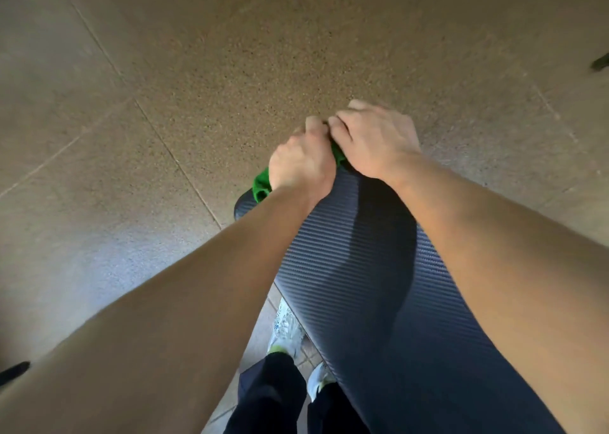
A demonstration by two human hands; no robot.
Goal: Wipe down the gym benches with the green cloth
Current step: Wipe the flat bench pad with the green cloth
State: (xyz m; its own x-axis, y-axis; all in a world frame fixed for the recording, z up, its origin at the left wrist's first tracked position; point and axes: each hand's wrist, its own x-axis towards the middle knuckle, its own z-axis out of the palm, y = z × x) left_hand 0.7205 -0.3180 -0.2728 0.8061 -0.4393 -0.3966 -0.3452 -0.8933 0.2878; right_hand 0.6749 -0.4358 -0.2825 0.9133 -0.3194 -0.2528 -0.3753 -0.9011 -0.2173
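Observation:
A long bench pad (356, 268) with ribbed dark blue-black cover runs from the lower right up to the middle of the view. At its far end lies the green cloth (262, 183), mostly covered by my hands. My left hand (298, 163) is closed over the cloth's left part, with a green fold showing below the wrist. My right hand (375, 140) presses down on the cloth's right part, and a sliver of green shows between the two hands. Both forearms stretch out over the pad.
Speckled brown rubber floor tiles (197, 71) with seams surround the bench. My white shoes (286, 331) and dark trousers (273, 397) stand left of the pad at the bottom. Dark objects poke in at the right edge (600, 61) and the lower left edge (14, 369).

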